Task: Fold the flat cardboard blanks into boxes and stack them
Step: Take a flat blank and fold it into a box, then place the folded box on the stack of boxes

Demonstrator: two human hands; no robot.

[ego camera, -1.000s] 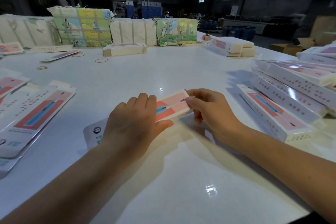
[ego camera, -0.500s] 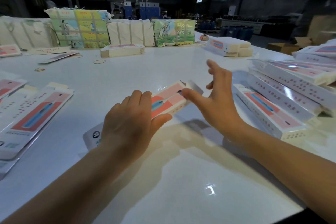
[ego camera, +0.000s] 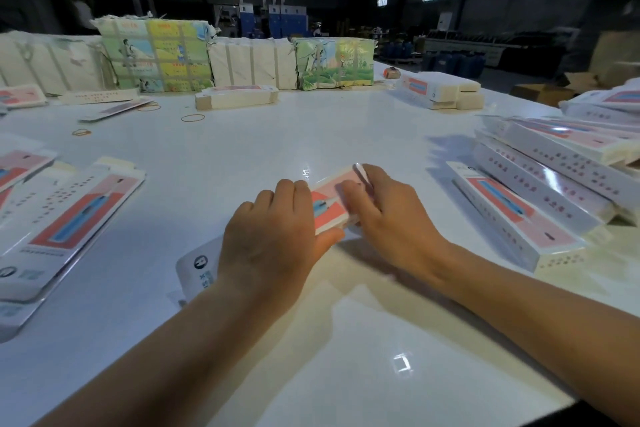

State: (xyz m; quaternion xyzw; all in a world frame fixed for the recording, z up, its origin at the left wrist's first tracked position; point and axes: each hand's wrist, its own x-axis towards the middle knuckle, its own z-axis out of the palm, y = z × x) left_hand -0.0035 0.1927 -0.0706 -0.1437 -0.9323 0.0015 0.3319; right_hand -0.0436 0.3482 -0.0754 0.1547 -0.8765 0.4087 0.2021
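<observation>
Box (ego camera: 329, 204), one, pink and white with a blue picture on its top face, lies on the white counter (ego camera: 311, 135) at the centre, held between two hands. Left hand (ego camera: 273, 236) covers the box's near end, fingers curled over the top and thumb pressed against the near side, gripping it; a white end flap with a round mark sticks out behind the wrist. Right hand (ego camera: 384, 215) curls round the far end, fingers on the top face and at the end flap, which stands up just beside the fingertips.

Left of the hands lie flat blanks (ego camera: 69, 218), at least three, overlapping. At the right sits a pile of folded boxes (ego camera: 554, 177), at least five, stacked and leaning; the nearest one lies alone on the counter. Three rubber bands (ego camera: 192, 118) lie further back on the left. Along the far edge stand four wrapped bundles (ego camera: 156, 55), two printed in green and yellow, two plain white, with two smaller stacks of blanks (ego camera: 237, 97) before them.
</observation>
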